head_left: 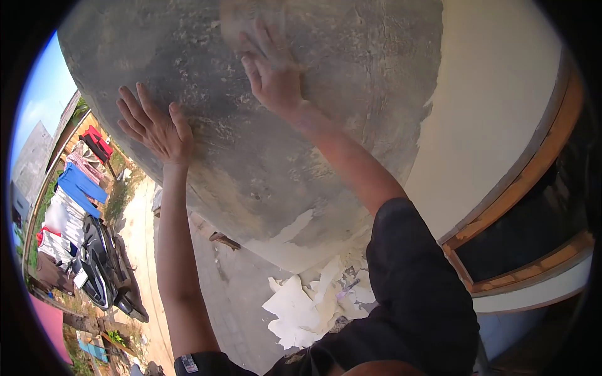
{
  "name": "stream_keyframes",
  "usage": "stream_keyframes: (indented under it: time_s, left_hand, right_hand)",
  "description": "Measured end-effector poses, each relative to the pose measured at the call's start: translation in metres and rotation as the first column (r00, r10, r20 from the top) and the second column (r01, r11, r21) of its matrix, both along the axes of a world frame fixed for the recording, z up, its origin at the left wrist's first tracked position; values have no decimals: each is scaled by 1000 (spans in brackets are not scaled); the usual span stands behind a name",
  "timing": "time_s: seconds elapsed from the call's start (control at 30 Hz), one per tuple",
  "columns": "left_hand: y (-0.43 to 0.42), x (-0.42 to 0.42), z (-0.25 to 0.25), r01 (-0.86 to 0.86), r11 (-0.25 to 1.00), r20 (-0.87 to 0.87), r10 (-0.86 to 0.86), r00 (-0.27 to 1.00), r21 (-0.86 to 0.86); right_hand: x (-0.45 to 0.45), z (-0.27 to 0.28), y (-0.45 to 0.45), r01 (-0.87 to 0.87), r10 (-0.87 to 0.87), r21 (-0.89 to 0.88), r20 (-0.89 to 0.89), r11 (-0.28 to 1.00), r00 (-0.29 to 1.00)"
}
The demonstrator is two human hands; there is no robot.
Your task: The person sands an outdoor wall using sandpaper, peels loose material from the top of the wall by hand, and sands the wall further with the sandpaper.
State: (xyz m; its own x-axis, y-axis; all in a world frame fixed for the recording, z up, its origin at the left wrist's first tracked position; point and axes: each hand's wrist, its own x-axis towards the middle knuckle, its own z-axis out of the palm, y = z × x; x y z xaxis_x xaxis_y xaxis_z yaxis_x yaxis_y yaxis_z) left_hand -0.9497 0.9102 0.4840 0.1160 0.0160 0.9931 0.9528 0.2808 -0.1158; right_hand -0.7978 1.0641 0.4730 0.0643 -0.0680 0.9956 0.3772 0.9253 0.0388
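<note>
A grey, rough plastered wall (326, 94), patchy and pitted, fills the upper middle of the view. My left hand (155, 128) lies flat against its left part with the fingers spread and nothing in them. Higher up and to the right, my right hand (276, 81) is at the same wall. Its fingers are smeared by motion, and beyond them is a pale blur that I cannot make out. Remnants of a cream coating (285, 241) cling to the wall's lower edge. Below, broken pale flakes (301, 310) lie in a heap on the grey floor (235, 288).
At right, a cream wall (483, 131) adjoins a wooden-framed window (520, 210) with dark panes. To the left, a parked motorcycle (100, 266) stands beside a line of hanging clothes (81, 182). A brown object (224, 240) sticks out below the grey wall.
</note>
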Motion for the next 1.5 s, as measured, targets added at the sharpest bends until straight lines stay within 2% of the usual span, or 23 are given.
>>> stream_keyframes:
  time_s: [0.13, 0.17, 0.2, 0.23, 0.27, 0.37, 0.43, 0.47, 0.53, 0.63, 0.7, 0.77, 0.83, 0.9, 1.0, 1.07, 1.1, 1.17, 1.23, 1.3, 1.37, 1.47, 1.5]
  left_hand:
    - [-3, -3, 1, 9, 1000, -12, -9, 1000, 3]
    - [-1, -4, 0, 8, 1000, -13, -8, 1000, 6]
    - [1, -4, 1, 6, 1000, -15, -6, 1000, 13]
    - [3, -5, 3, 0, 1000, -20, 1, 1000, 7]
    - [4, -5, 2, -8, 1000, -20, 8, 1000, -4]
    - [2, -2, 2, -5, 1000, 3, 5, 1000, -3]
    - [0, -1, 0, 4, 1000, -3, -4, 1000, 9]
    - [-1, -4, 1, 7, 1000, -21, -6, 1000, 23]
    - [2, -3, -2, 6, 1000, -30, -5, 1000, 30]
    - [2, -3, 2, -1, 999, -35, 3, 999, 44]
    - [4, 0, 2, -26, 1000, -37, 27, 999, 14]
    - [1, 0, 1, -42, 999, -41, 42, 998, -14]
    - [2, 3, 0, -33, 999, -34, 33, 999, -12]
    - [0, 2, 0, -21, 1000, -28, 21, 999, 0]
    - [1, -1, -1, -22, 1000, -48, 22, 999, 13]
    - [5, -4, 2, -34, 999, -54, 35, 998, 22]
    - [6, -1, 2, -38, 999, -47, 38, 998, 16]
    - [3, 0, -1, -58, 998, -45, 57, 997, -16]
    - [6, -1, 0, -80, 996, -50, 79, 996, -24]
    - [7, -1, 0, -58, 998, -48, 57, 997, -16]
    - [-1, -3, -1, -54, 998, -33, 54, 998, -13]
    - [4, 0, 0, -30, 1000, -29, 30, 999, 4]
    - [5, -2, 0, -33, 999, -36, 33, 999, 2]
  right_hand:
    - [29, -11, 29, -122, 59, 171, 337, 978, 940]
    - [58, -14, 82, -20, 26, -27, 227, 999, 973]
    - [101, -4, 95, 241, -86, -695, 250, 678, 964]
    - [121, -28, 136, -44, -127, -532, -281, 846, 951]
    - [143, -34, 138, -162, -226, -679, -444, 716, 867]
    - [105, -40, 95, -198, -60, -584, -392, 787, 918]
    - [63, -53, 52, -92, 54, -337, -121, 937, 991]
    - [44, -59, 33, -34, 43, -67, 139, 997, 989]
    - [44, -70, 23, -304, 143, 162, 621, 939, 771]
    - [103, -65, 85, 38, -56, 56, 358, 998, 932]
    - [137, -71, 145, -2, -50, -358, -137, 934, 989]
    - [138, -74, 145, -81, -95, -493, -321, 866, 942]
    - [100, -70, 116, 100, -204, -339, -287, 935, 936]
    - [64, -88, 44, 34, -17, -93, 185, 995, 983]
    - [79, -99, 55, -245, 142, 103, 578, 964, 804]
    - [121, -75, 98, 60, -60, 8, 261, 998, 963]
    - [148, -56, 118, 10, 31, -441, 86, 898, 996]
    - [155, -57, 137, -112, -40, -677, -205, 727, 978]
    - [118, -69, 142, -35, -136, -386, -407, 922, 903]
    - [57, -113, 63, 31, -54, -235, -93, 972, 994]
    - [25, -172, -5, -178, 200, -92, 472, 980, 859]
    - [51, -150, 9, -225, 201, -31, 581, 974, 789]
    - [62, -134, 34, -92, 89, -12, 395, 996, 914]
